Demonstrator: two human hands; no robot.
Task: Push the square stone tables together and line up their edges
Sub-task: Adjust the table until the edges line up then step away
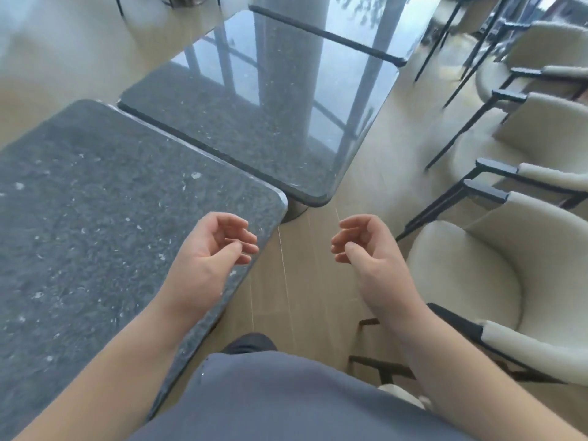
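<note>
Pale wood-plank floor [302,281] throughout; cream chairs [496,275] with dark metal frames stand in a row along the right side. Three dark speckled stone tables are in view, running from lower left toward the top centre. The near table [95,233] fills the lower left; the middle table [270,122] lies beyond its far edge, the two edges close together along their length with a thin dark line showing between them; whether they touch cannot be told. Their right-hand edges are not in line: the middle table's near right corner juts further right than the near table's far right corner. The far table [334,23] sits past the middle one, with a dark seam between them, and its right edge likewise stands further right. The left hand [210,253] hovers over the near table's right edge, fingers loosely curled, holding nothing; the right hand [362,246] hangs above the floor between table and chairs, fingers likewise loosely curled and empty.
</note>
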